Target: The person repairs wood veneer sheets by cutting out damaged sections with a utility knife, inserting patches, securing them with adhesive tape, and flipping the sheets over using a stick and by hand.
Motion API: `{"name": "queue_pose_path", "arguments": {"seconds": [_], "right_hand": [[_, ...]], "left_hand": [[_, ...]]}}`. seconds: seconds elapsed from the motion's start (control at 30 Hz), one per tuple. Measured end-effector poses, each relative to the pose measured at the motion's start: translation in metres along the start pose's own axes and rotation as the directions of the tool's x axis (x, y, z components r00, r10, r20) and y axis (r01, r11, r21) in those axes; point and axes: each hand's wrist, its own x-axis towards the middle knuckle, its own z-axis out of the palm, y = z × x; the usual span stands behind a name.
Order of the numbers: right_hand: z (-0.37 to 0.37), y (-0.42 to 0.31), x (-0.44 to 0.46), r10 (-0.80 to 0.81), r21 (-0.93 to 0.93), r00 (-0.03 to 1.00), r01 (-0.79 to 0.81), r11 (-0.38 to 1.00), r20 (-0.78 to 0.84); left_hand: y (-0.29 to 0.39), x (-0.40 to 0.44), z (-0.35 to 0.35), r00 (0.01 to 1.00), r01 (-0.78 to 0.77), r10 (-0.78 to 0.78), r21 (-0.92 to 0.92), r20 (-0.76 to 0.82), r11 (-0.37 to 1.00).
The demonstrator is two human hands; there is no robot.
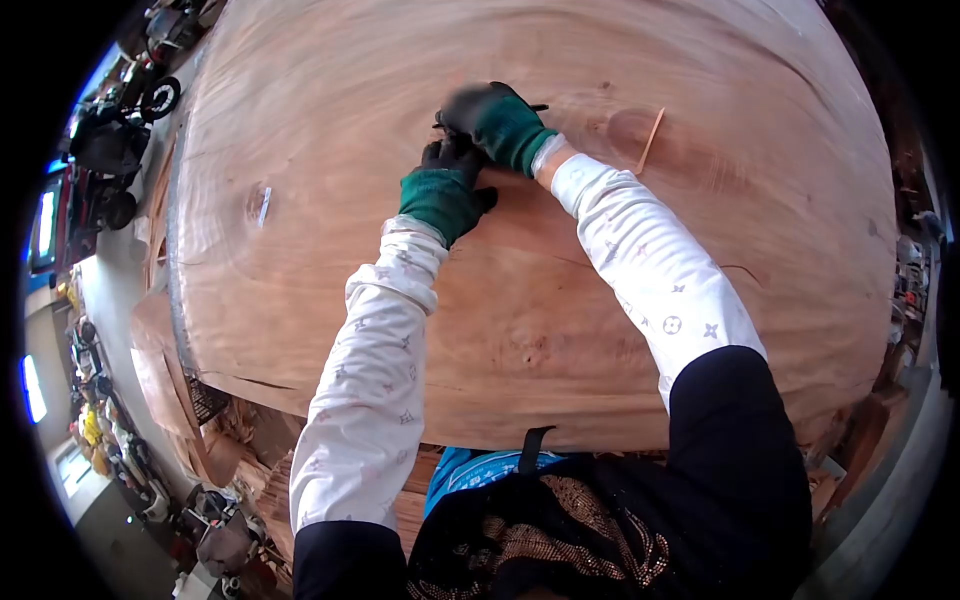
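Both my hands wear green gloves with black-coated fingers, and they meet on the upper middle of a large wood sheet (pixel 520 300) with swirling grain. My left hand (pixel 442 195) lies flat on the wood, thumb out to the side, its fingertips close against the other hand. My right hand (pixel 502 128) is closed just above and to the right of it, blurred at the fingers. A thin dark tip pokes out beside the right hand; the rest of that object is hidden. A narrow wood strip (pixel 651 140) lies to the right of my right hand.
A small pale strip (pixel 264 207) lies on the sheet at left. Beyond the left edge stand motorbikes (pixel 112 150) on a grey floor (pixel 118 275). Wood scraps (pixel 225 440) lie below the near left corner, and more clutter (pixel 908 290) is at far right.
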Motion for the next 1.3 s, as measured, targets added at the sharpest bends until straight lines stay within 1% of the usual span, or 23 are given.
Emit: {"name": "queue_pose_path", "arguments": {"seconds": [0.03, 0.13, 0.17, 0.2, 0.23, 0.27, 0.37, 0.47, 0.5, 0.57, 0.67, 0.7, 0.73, 0.77, 0.8, 0.87, 0.9, 1.0, 1.1, 1.2, 1.23, 1.3], "right_hand": [[0.001, 0.002, -0.002, -0.048, -0.061, 0.999, 0.048, 0.997, 0.002], [0.019, 0.023, -0.018, -0.135, -0.076, 0.973, 0.122, 0.990, -0.189], [0.014, 0.024, -0.022, 0.012, -0.127, 0.999, -0.015, 0.992, -0.030], [0.014, 0.029, -0.037, 0.028, -0.122, 0.998, -0.036, 0.992, -0.065], [0.013, 0.033, -0.052, 0.045, -0.115, 0.994, -0.056, 0.992, -0.100], [0.009, 0.035, -0.057, 0.064, -0.174, 0.992, -0.081, 0.981, -0.106], [0.001, 0.016, -0.061, 0.116, -0.174, 0.984, -0.138, 0.975, -0.133], [0.011, 0.009, -0.071, 0.162, -0.201, 0.965, -0.204, 0.958, -0.204], [0.011, 0.010, -0.079, 0.194, -0.209, 0.960, -0.235, 0.949, -0.200], [0.014, 0.011, -0.100, 0.257, -0.219, 0.949, -0.294, 0.930, -0.185], [0.017, 0.021, -0.156, 0.268, -0.203, 0.927, -0.325, 0.924, -0.261], [0.019, 0.026, -0.178, 0.218, -0.218, 0.907, -0.309, 0.926, -0.361], [0.022, 0.028, -0.195, 0.304, -0.231, 0.897, -0.385, 0.893, -0.321], [0.021, 0.030, -0.216, 0.337, -0.196, 0.888, -0.408, 0.892, -0.313], [0.019, 0.030, -0.236, 0.369, -0.161, 0.878, -0.429, 0.889, -0.304], [0.017, 0.025, -0.260, 0.427, -0.175, 0.871, -0.472, 0.864, -0.242], [0.016, 0.022, -0.268, 0.454, -0.181, 0.865, -0.492, 0.852, -0.213], [0.015, 0.008, -0.276, 0.502, -0.144, 0.840, -0.533, 0.834, -0.205], [0.023, -0.010, -0.311, 0.562, -0.099, 0.787, -0.599, 0.795, -0.254], [0.028, -0.029, -0.360, 0.594, -0.125, 0.758, -0.639, 0.759, -0.269], [0.023, -0.032, -0.369, 0.648, -0.145, 0.735, -0.676, 0.723, -0.197], [0.012, -0.023, -0.376, 0.680, -0.040, 0.718, -0.692, 0.721, -0.148]], "left_hand": [[0.001, 0.002, -0.001, 1.000, 0.008, -0.008, 0.000, 0.019, 1.000], [0.003, 0.005, -0.006, 0.997, 0.027, -0.027, 0.005, 0.071, 1.000], [0.004, 0.005, -0.008, 0.996, 0.030, -0.031, 0.015, 0.081, 0.999], [0.006, 0.005, -0.009, 0.996, 0.032, -0.034, 0.024, 0.088, 0.999], [0.002, 0.005, -0.001, 0.998, 0.023, -0.025, 0.042, 0.051, 0.999], [0.004, 0.004, -0.003, 0.997, 0.030, -0.033, 0.036, 0.073, 0.999], [0.006, 0.008, -0.010, 0.991, 0.053, -0.058, 0.043, 0.124, 0.998], [0.007, 0.007, -0.009, 0.995, 0.031, -0.034, 0.040, 0.093, 0.999], [0.004, 0.008, -0.004, 0.996, 0.023, -0.029, 0.072, 0.083, 0.997], [0.002, 0.010, 0.000, 0.998, 0.002, -0.006, 0.072, 0.058, 0.997], [0.004, 0.007, 0.001, 0.998, -0.007, 0.002, 0.077, 0.067, 0.997], [0.002, 0.008, 0.001, 0.998, -0.015, 0.010, 0.075, 0.067, 0.997], [-0.001, 0.010, 0.003, 0.998, -0.024, 0.019, 0.073, 0.065, 0.997], [-0.006, 0.010, 0.009, 0.998, -0.061, 0.061, 0.106, 0.007, 0.992], [-0.003, 0.011, 0.006, 0.997, -0.069, 0.065, 0.097, 0.042, 0.993], [0.000, 0.014, -0.001, 0.992, -0.076, 0.067, 0.085, 0.104, 0.993], [-0.004, 0.014, 0.005, 0.994, -0.110, 0.108, 0.081, 0.034, 0.991], [-0.006, 0.016, 0.005, 0.989, -0.138, 0.134, 0.075, 0.055, 0.988], [-0.010, 0.019, 0.010, 0.992, -0.114, 0.110, 0.077, 0.054, 0.990], [-0.007, 0.020, 0.011, 0.993, -0.066, 0.054, 0.117, 0.104, 0.991], [-0.008, 0.019, 0.011, 0.994, -0.049, 0.039, 0.094, 0.100, 0.994], [-0.011, 0.022, 0.016, 0.991, -0.067, 0.056, 0.093, 0.118, 0.993]]}}
